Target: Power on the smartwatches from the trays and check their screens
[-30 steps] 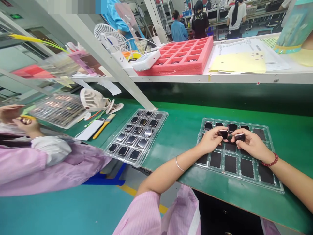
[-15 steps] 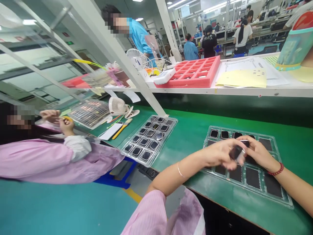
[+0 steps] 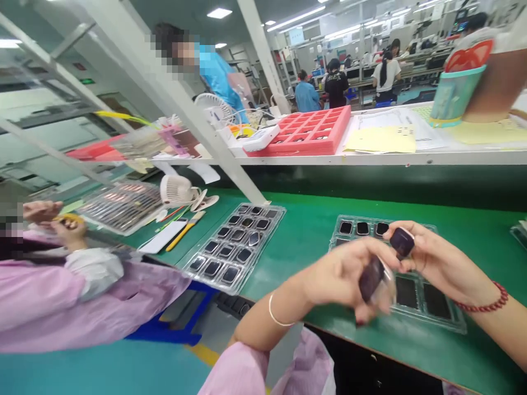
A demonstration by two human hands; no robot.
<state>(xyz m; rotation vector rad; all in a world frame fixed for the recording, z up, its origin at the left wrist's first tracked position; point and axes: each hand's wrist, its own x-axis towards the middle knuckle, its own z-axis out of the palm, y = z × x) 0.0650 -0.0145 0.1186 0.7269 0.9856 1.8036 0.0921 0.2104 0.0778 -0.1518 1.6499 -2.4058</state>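
My left hand (image 3: 343,271) is closed on a dark square smartwatch case (image 3: 371,280), smeared by motion. Close beside it, my right hand (image 3: 442,266) pinches a second dark smartwatch case (image 3: 401,243) with a shiny metal edge between thumb and fingers. Both hands are raised over a clear plastic tray (image 3: 460,321) on the green bench. Square dark watch cases sit in its back row, and other dark pockets show nearer the front. My hands and forearms cover the tray's middle.
Another clear tray (image 3: 269,241) holds several watch cases to the left. Beyond it lie a yellow-handled brush (image 3: 180,237), a white fan (image 3: 178,190) and a co-worker's hands (image 3: 71,230). A shelf above bears a red compartment tray (image 3: 319,147) and a green cup (image 3: 455,99).
My view has swung to the right, so most things sit further left. Both hands have lifted off the tray toward me, and the watch case in my right hand now shows its dark face.
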